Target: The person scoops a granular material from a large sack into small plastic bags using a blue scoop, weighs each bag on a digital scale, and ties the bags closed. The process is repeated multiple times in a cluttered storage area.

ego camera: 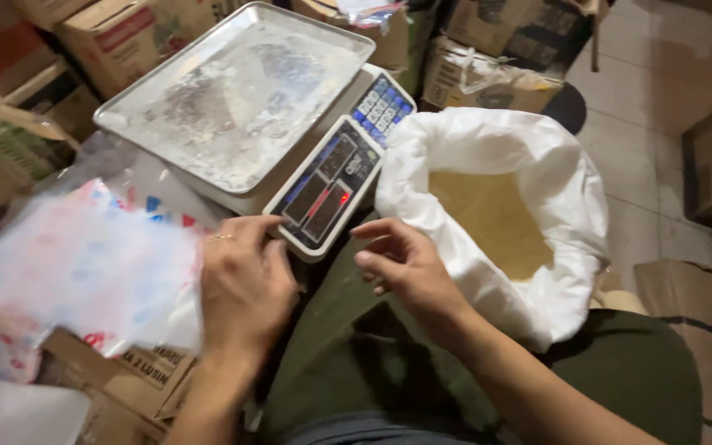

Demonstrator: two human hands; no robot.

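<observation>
Left hand point(245, 288) lower centre, fingers pinching thin crinkly clear plastic bags point(84, 264) with red-blue print, left of frame. Right hand point(405, 264) beside it, fingers loosely curled, apart, holding nothing, just by the white sack point(537, 165) rim, pale yellow grain inside. Digital scale point(331, 185) above hands, flat dusty metal tray point(232, 91) on top. Cardboard boxes point(117, 33) crowd upper left; tiled floor right

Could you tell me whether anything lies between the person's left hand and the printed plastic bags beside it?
Nothing visible does. The left hand already rests at the edge of the printed plastic bags, its fingers on them. The right hand hovers apart, empty, between the scale and the white sack.
</observation>
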